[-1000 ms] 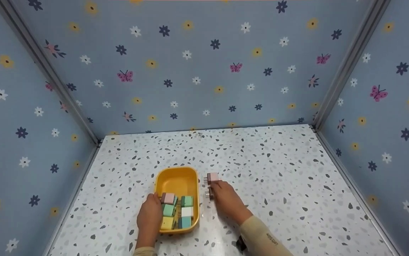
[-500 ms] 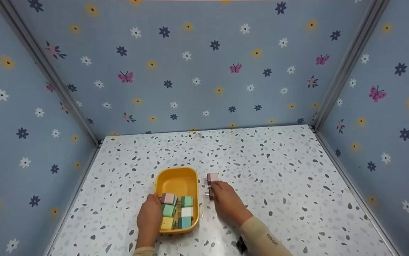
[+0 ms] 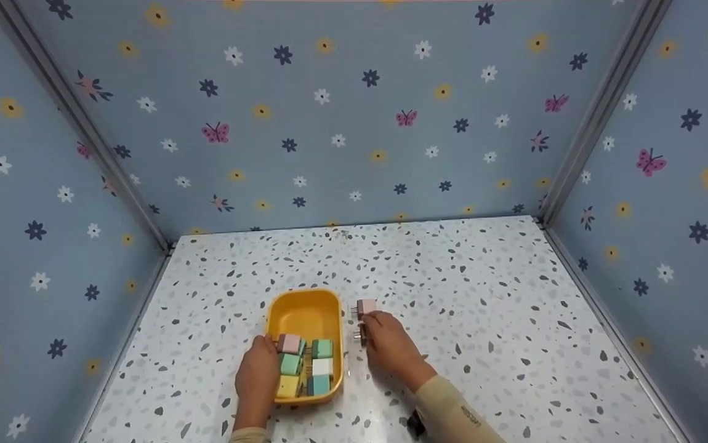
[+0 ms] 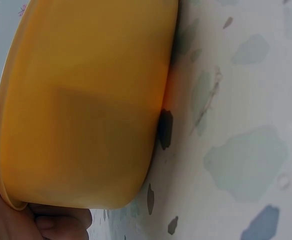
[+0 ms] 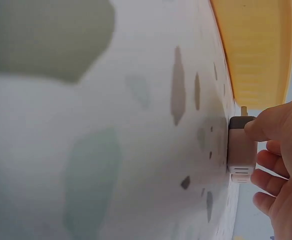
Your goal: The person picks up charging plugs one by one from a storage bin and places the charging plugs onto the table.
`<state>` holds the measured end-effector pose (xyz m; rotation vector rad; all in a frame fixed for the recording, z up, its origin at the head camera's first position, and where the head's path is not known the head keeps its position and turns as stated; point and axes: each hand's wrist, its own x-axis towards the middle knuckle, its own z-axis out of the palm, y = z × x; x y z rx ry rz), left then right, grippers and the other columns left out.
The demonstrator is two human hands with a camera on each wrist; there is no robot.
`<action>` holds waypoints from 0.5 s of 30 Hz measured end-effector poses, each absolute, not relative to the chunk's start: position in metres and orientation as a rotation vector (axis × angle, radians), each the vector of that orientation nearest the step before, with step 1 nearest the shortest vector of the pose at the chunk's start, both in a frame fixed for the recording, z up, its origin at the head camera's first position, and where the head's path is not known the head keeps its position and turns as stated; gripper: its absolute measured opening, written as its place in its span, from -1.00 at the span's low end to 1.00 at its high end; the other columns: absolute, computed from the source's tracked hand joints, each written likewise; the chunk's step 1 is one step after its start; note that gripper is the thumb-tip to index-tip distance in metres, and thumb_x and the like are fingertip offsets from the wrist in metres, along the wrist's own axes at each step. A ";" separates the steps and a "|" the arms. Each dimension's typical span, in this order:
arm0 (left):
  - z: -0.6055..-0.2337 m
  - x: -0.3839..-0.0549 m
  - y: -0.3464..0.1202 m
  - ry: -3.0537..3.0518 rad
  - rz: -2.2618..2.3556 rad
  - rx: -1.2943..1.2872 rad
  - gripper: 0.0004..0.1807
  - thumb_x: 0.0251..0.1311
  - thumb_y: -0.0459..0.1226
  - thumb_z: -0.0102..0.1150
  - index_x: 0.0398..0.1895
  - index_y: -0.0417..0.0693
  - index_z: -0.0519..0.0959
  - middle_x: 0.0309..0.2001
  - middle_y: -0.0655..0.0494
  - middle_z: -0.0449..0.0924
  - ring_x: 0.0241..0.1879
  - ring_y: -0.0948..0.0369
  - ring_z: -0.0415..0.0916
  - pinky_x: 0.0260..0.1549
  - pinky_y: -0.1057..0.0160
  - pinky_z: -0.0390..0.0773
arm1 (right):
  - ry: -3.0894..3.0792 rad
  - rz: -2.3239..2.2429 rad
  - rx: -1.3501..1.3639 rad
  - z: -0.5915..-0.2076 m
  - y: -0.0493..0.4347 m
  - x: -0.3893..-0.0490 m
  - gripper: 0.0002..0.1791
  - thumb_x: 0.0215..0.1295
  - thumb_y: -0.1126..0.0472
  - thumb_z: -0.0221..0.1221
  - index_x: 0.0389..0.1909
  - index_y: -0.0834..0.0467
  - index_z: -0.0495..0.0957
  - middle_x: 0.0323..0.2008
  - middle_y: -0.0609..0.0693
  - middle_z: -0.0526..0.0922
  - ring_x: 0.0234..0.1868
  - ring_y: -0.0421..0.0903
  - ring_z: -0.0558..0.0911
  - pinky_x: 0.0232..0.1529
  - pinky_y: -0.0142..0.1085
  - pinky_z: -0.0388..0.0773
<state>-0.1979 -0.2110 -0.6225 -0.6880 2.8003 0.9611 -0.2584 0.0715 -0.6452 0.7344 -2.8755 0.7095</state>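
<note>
Head view evenly bright; tabletop (image 3: 363, 411) glares off near right corner of yellow tub (image 3: 302, 321). Left wrist view dimmer, soft shadow across tub. Right wrist view: tabletop left of tub blurred.

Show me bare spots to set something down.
The tabletop is bare from the yellow bin to the back wall, and from the right hand to the right wall. The bin's far end is bare too. Crowded: its near end, with plugs, and the strip between bin and hand, with two more plugs.

Smooth plastic tub (image 3: 305, 314), metal plug prongs (image 3: 357, 336), glossy tabletop (image 3: 452, 271)
</note>
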 end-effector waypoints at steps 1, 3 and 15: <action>-0.623 -0.198 -0.211 2.799 0.961 -0.692 -0.49 0.66 -0.01 -0.48 0.02 -0.18 0.44 -0.28 -0.08 0.60 -0.35 0.08 0.55 -0.39 0.02 0.47 | -2.874 0.706 0.739 -0.644 0.071 -0.258 -0.57 0.59 0.13 0.02 0.39 0.09 0.43 0.23 -0.03 0.53 0.29 -0.08 0.50 0.36 -0.14 0.41; -0.623 -0.197 -0.212 2.793 0.968 -0.692 -0.48 0.66 -0.01 -0.49 0.03 -0.18 0.43 -0.28 -0.08 0.60 -0.35 0.08 0.54 -0.39 0.03 0.47 | -2.864 0.697 0.748 -0.642 0.069 -0.258 -0.56 0.57 0.15 0.04 0.39 0.12 0.44 0.22 -0.02 0.53 0.28 -0.08 0.51 0.35 -0.14 0.42; -0.626 -0.199 -0.212 2.805 0.949 -0.696 -0.44 0.65 0.03 -0.53 0.00 -0.18 0.43 -0.28 -0.08 0.61 -0.37 0.08 0.52 -0.40 0.04 0.46 | -2.793 0.665 0.805 -0.629 0.063 -0.252 -0.51 0.42 0.21 0.25 0.33 0.18 0.49 0.19 0.03 0.56 0.22 -0.04 0.55 0.31 -0.10 0.46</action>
